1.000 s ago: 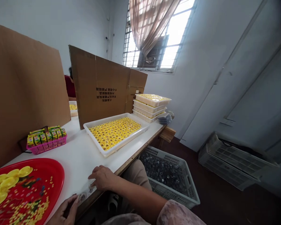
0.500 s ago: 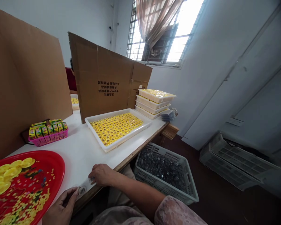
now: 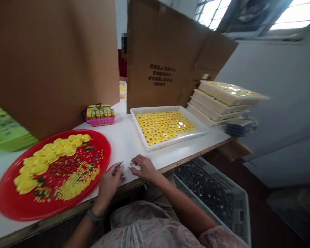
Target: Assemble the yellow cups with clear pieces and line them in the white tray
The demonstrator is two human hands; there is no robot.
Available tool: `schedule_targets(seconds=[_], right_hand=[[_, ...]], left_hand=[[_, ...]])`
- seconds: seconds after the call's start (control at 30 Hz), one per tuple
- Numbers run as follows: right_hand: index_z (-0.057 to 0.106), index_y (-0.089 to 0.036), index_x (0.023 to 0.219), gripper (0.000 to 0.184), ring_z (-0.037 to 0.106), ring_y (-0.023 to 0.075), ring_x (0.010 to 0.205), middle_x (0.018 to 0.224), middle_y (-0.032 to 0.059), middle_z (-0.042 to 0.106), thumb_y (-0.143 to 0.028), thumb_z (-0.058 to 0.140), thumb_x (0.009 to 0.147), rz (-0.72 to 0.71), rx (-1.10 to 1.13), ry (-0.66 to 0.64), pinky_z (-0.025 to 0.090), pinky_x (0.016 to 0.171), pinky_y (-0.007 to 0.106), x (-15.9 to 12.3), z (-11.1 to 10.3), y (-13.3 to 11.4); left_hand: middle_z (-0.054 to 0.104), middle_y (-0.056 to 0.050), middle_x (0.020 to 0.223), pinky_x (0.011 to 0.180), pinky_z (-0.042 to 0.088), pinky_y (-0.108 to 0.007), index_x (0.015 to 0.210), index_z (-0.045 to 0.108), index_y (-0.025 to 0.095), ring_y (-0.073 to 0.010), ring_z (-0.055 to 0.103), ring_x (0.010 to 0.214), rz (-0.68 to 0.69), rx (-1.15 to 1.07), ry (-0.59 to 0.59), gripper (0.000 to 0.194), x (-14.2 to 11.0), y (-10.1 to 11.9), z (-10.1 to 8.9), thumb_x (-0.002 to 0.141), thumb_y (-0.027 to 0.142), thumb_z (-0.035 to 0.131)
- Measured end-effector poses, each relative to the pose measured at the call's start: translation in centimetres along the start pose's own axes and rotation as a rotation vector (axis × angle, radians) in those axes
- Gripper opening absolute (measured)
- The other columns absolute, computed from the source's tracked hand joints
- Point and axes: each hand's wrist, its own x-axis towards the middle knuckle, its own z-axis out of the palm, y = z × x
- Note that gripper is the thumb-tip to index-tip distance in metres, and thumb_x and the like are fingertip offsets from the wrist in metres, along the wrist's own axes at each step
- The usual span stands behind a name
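Observation:
My left hand [image 3: 110, 182] is at the table's front edge beside the red tray [image 3: 54, 137], thumb and fingers pinched together. What sits in the pinch, if anything, is too small to tell. A small clear round piece [image 3: 123, 179] lies on the white table just under those fingers. To the right, my right hand [image 3: 146, 168] is low over the table with fingers curled. At its fingertips shows another small clear piece [image 3: 131, 164], blurred. On the red tray are yellow round cups [image 3: 51, 157] in a curved band and a heap of small yellow bits [image 3: 76, 184].
Behind my hands stands a white tray [image 3: 201, 130] of yellow-filled pieces. More trays [image 3: 219, 103] are stacked at right. A pink basket [image 3: 100, 121] holds small boxes. Cardboard panels [image 3: 165, 44] wall the back. A grey crate [image 3: 244, 206] of clear pieces sits below the table.
My view has swung left and down, bringing in more of the red tray and a green basket. Both hands remain close together at the table edge; the right hand's fingers look more apart.

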Motion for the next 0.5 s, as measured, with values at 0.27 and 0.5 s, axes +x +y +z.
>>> schedule_targets(seconds=[0.27,0.5], right_hand=[[0.059,-0.020,0.116,0.030,0.057,0.0161,0.095,0.103,0.0094,0.059,-0.021,0.051,0.087,-0.175,0.293,0.150,0.050,0.081,0.031,1.1,1.2,-2.6],[0.065,-0.019,0.104,0.023,0.061,0.0147,0.086,0.094,0.0081,0.065,-0.018,0.047,0.090,-0.092,0.402,0.125,0.051,0.078,0.029,2.8,2.2,-4.1]], left_hand=[[0.069,-0.006,0.094,0.072,0.050,-0.020,0.091,0.070,0.014,-0.0114,0.063,0.079,-0.213,-0.735,-0.091,0.029,1.7,1.4,-0.9,0.064,0.022,0.077],[0.067,-0.004,0.074,0.065,0.047,-0.021,0.085,0.069,0.012,-0.0104,0.059,0.065,-0.180,-0.714,-0.035,0.026,1.7,1.7,-2.3,0.067,0.029,0.075]])
